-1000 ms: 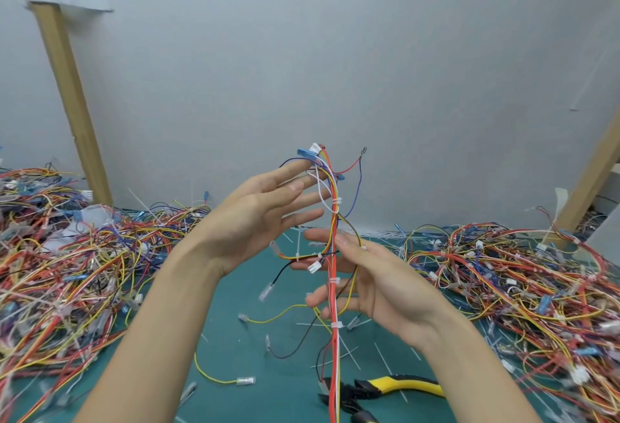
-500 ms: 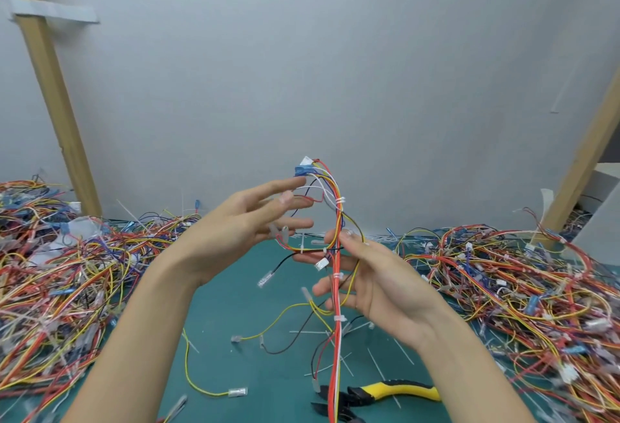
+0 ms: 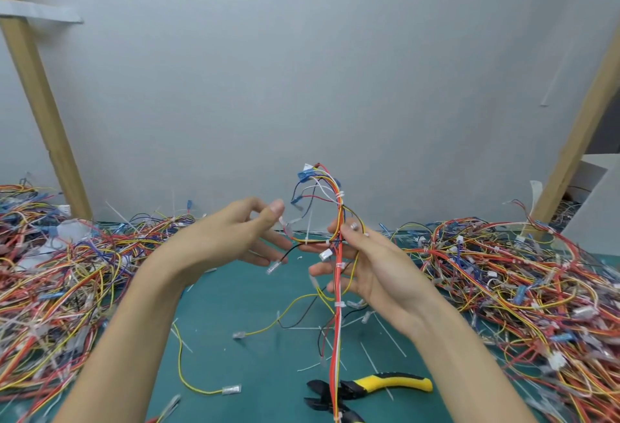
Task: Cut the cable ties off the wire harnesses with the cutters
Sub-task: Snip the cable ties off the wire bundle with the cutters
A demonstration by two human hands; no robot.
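Observation:
My right hand (image 3: 365, 268) holds a wire harness (image 3: 338, 275) upright over the green mat, thumb and fingers pinched on its red, orange and yellow bundle. White cable ties (image 3: 340, 195) ring the bundle at several heights. My left hand (image 3: 231, 238) is beside it on the left, thumb and forefinger pinching a small clear terminal on a side branch (image 3: 285, 226). The cutters (image 3: 369, 387), with yellow and black handles, lie on the mat below the hanging harness, touched by neither hand.
Big tangles of coloured harnesses lie left (image 3: 50, 275) and right (image 3: 523, 281) on the green mat (image 3: 235, 308). Cut tie scraps and loose wires litter the middle. Two slanted wooden posts (image 3: 40, 93) stand against the grey back wall.
The harness top has sunk and its upper wires have bent into a loop. My left hand has gone from flat against the wires to pinching a side branch's terminal.

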